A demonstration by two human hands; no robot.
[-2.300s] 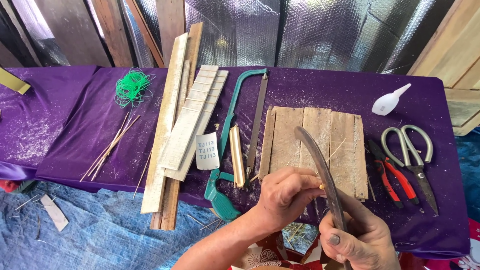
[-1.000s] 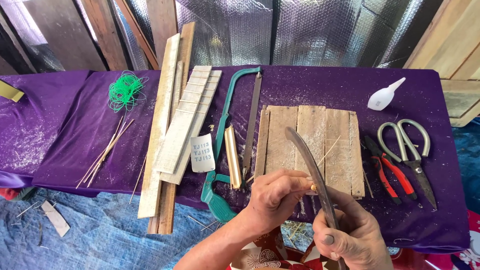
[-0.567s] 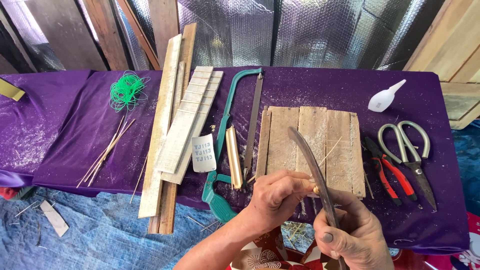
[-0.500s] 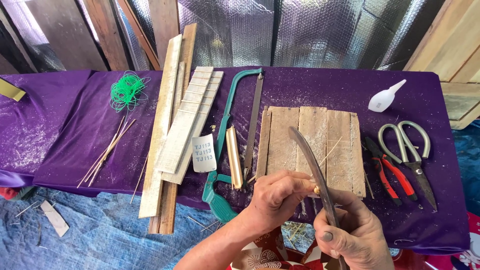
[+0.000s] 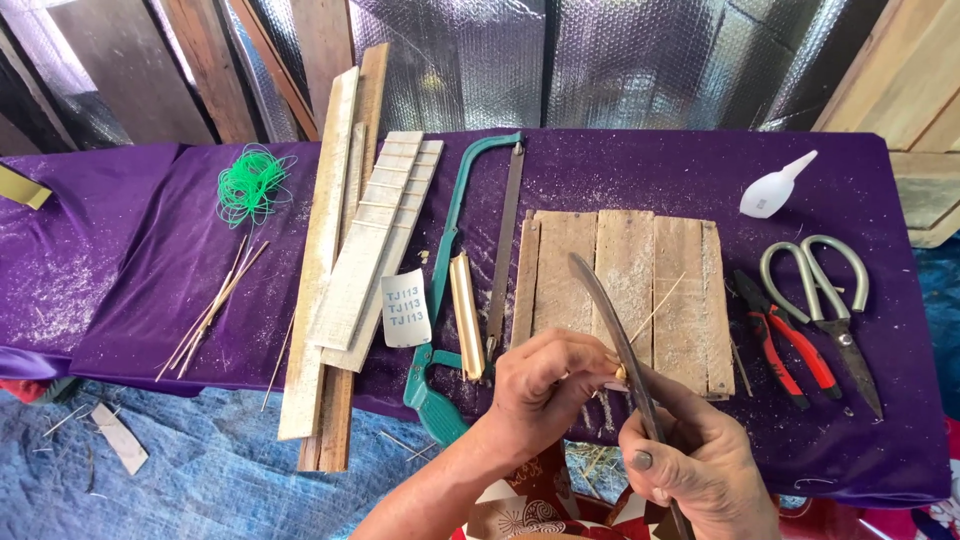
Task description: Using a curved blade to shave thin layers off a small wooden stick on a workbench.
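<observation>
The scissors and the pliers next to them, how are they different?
The scissors are plain grey metal all over; the pliers have red and black handles. The scissors look longer and have big loop handles; the pliers look shorter, with straight handles spread apart. The scissors lie nearer the table's right edge, the pliers between them and the wooden board. Both lie flat on the purple cloth, untouched by either hand.

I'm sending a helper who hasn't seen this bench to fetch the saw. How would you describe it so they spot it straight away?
Start at the purple-covered table and find the wooden board of planks in its middle. Just left of that board lies the hacksaw, its length running from the far side toward the near edge. It is the only tool with a teal-green frame and grip, unlike the red-handled pliers and grey scissors on the right.
</observation>
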